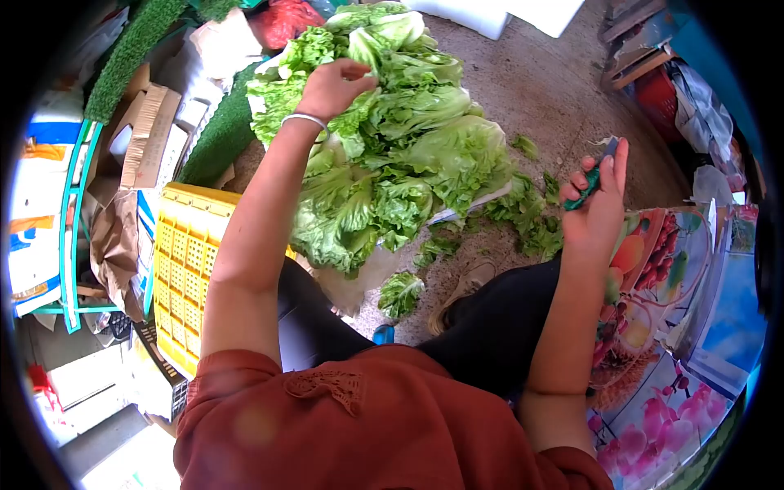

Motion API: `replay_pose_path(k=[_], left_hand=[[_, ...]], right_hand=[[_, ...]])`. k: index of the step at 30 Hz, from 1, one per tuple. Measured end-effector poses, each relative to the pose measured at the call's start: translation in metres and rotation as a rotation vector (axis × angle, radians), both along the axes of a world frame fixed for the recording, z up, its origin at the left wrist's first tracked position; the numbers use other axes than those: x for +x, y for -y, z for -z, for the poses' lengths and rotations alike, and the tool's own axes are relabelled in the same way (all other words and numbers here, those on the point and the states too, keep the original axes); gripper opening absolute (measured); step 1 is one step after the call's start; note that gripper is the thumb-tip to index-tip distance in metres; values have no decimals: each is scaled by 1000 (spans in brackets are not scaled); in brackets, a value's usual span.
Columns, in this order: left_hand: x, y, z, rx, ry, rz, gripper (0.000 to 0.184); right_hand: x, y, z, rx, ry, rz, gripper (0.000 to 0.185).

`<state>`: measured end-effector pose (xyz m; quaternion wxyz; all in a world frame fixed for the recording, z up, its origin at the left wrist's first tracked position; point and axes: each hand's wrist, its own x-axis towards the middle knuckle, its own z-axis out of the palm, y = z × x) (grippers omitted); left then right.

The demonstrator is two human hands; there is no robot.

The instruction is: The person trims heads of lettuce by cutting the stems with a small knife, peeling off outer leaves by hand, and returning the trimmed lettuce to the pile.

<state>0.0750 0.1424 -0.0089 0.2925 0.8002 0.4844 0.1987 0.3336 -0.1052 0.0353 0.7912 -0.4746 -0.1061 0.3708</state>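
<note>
A large heap of green lettuce heads (441, 151) lies in front of me, leaves overlapping. My left hand (333, 86), with a bracelet at the wrist, hovers at the heap's upper left part. Its thumb and forefinger are apart, and nothing shows between them. In my right hand (600, 192), raised to the right of the lettuce, is a small knife (584, 186) with a green wrapped handle. The fingers close around that handle, and the index finger stretches along the dark blade, which points up. Part of the handle is hidden by the hand.
Loose trimmed leaves (535, 216) are scattered on the concrete floor, one bunch (401, 294) between my legs. A yellow crate (184, 265) stands at my left, near cardboard (151, 135) and green turf strips. Printed fruit-and-flower sheeting (653, 327) is at my right; white foam boxes (482, 15) stand ahead.
</note>
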Motion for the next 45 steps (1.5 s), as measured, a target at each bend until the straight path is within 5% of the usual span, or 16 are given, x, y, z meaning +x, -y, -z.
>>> replay_pose_path(k=[2, 6, 7, 9, 15, 21, 25, 29, 30, 35, 37, 39, 40, 45], left_hand=[[-23, -2, 15, 17, -173, -59, 51], [-18, 20, 47, -41, -479, -168, 101], [-18, 18, 66, -43, -368, -248, 107], [-14, 20, 71, -137, -245, -369, 109], [-10, 26, 85, -228, -259, -381, 111], [-28, 10, 111, -57, 144, -451, 72], [-52, 12, 88, -643, 623, -525, 55], [-85, 22, 81, -817, 1094, -445, 56], [-96, 20, 81, -867, 969, -517, 54], [-96, 32, 66, -1148, 1591, 13, 42], [-72, 41, 54, -1151, 1599, 54, 43], [-55, 39, 61, -846, 1380, 421, 45], [-43, 74, 18, -1046, 1479, 172, 45], [-25, 74, 21, -1204, 1521, 244, 45]], right_hand=[[-1, 2, 1, 4, -27, -11, 46], [-3, -3, 8, -58, -102, 27, 33], [0, -3, 11, -55, -94, 18, 33], [5, -4, 17, -78, -230, -51, 20], [-6, -11, 15, -104, -229, -58, 16], [-12, -17, 17, -146, -212, -124, 19], [-16, -19, 16, -151, -212, -136, 19], [-33, -25, 7, -135, -199, -204, 23], [-39, -27, 4, -128, -164, -228, 27], [-76, -39, 12, -269, 160, -398, 42], [-94, -41, 7, -246, 175, -549, 50], [-108, -44, 4, -200, 97, -662, 55], [-113, -44, 4, -160, 109, -692, 50], [-120, -47, 8, -61, 104, -741, 60]])
